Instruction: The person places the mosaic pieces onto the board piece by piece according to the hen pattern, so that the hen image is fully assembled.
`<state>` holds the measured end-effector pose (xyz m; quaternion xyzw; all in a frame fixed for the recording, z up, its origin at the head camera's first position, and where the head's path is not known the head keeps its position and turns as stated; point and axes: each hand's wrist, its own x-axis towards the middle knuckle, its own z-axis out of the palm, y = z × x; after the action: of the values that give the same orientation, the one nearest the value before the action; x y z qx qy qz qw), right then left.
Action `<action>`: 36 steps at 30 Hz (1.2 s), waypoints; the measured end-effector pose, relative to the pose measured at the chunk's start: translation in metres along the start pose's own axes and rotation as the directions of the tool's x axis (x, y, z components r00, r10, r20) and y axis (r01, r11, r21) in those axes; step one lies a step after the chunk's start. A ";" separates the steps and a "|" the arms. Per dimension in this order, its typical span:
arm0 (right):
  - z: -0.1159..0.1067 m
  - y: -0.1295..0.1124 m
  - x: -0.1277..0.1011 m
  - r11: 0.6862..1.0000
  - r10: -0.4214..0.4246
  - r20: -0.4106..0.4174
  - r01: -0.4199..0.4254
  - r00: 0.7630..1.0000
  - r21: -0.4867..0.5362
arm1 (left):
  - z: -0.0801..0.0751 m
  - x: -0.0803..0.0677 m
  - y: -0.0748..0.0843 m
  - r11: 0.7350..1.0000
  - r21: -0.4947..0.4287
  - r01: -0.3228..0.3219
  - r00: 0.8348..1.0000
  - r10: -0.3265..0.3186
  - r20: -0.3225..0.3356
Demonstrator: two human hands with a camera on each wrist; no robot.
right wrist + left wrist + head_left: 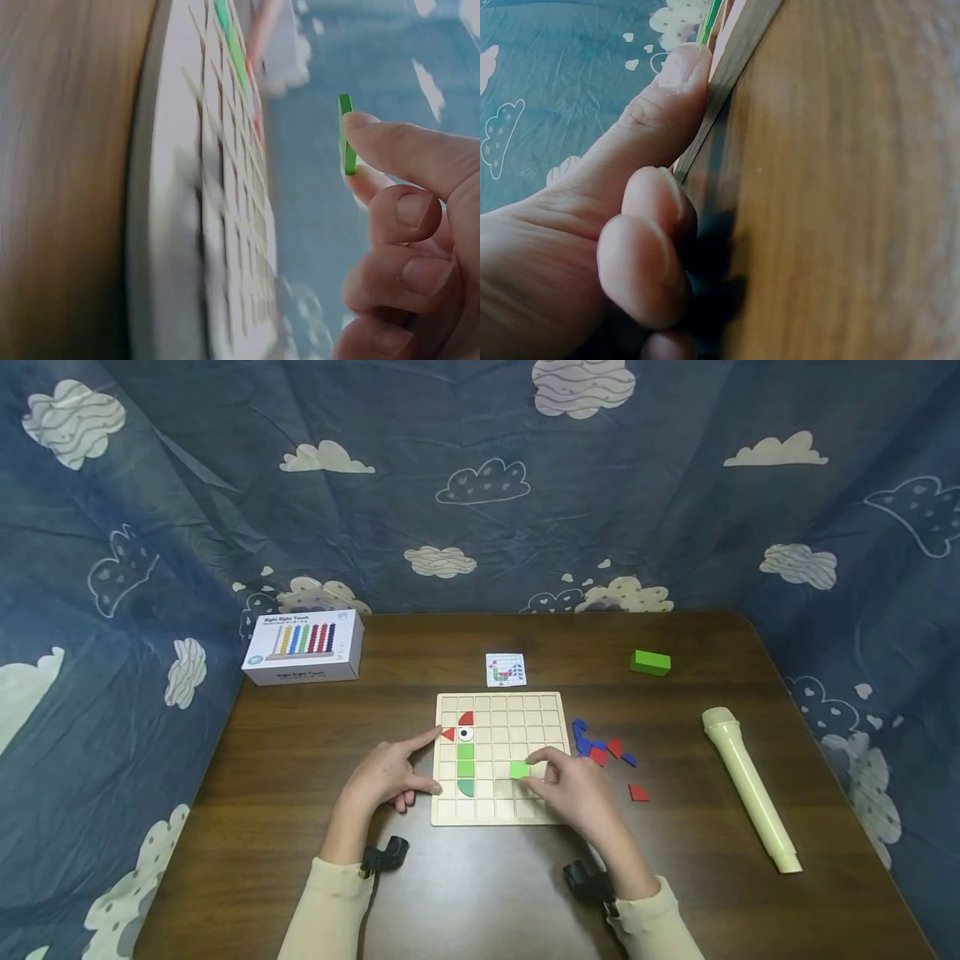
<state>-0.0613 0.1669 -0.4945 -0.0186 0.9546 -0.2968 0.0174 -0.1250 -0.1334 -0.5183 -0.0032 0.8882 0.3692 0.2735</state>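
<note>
Bright green, a small square tile (519, 769) is pinched between the thumb and forefinger of my right hand (576, 787), held just above the right half of the gridded wooden board (498, 823). From the right wrist I see it edge-on, apart from the grid, with my other fingers curled in beneath. My left hand (381, 774) is at the board's left edge, thumb and forefinger spread apart, thumb touching the side, the remaining fingers bent under. That forefinger's tip is right beside a red triangle (449, 734); whether they touch, I cannot tell.

Down the second column run a red quarter-round (467, 718), a white eye tile (466, 734), two green squares (466, 768) and a teal quarter-round (466, 787). Just beyond the board lies a picture card (506, 670). Loose blue pieces (582, 746) and red pieces (639, 792) are scattered to its right on the brown counter (450, 893). Farther off are a green block (650, 662), a cream tube (752, 789) and, at the far left, a white box (300, 672).
</note>
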 end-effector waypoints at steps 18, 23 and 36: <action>0.049 -0.023 0.017 0.995 -0.074 0.157 0.084 0.985 -0.058 | -0.001 0.001 -0.001 1.000 0.012 -0.022 0.999 0.022 0.025; 0.048 -0.024 0.016 0.996 -0.064 0.161 0.074 0.985 -0.053 | -0.002 0.001 -0.002 1.000 0.003 -0.028 0.999 0.028 0.040; 0.014 0.013 0.013 0.997 -0.044 0.018 0.042 0.999 0.066 | -0.001 0.001 -0.003 1.000 -0.024 -0.005 0.999 0.007 0.045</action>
<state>-0.0740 0.1690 -0.5139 -0.0415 0.9435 -0.3282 0.0210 -0.1262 -0.1362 -0.5204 0.0044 0.8773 0.3807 0.2921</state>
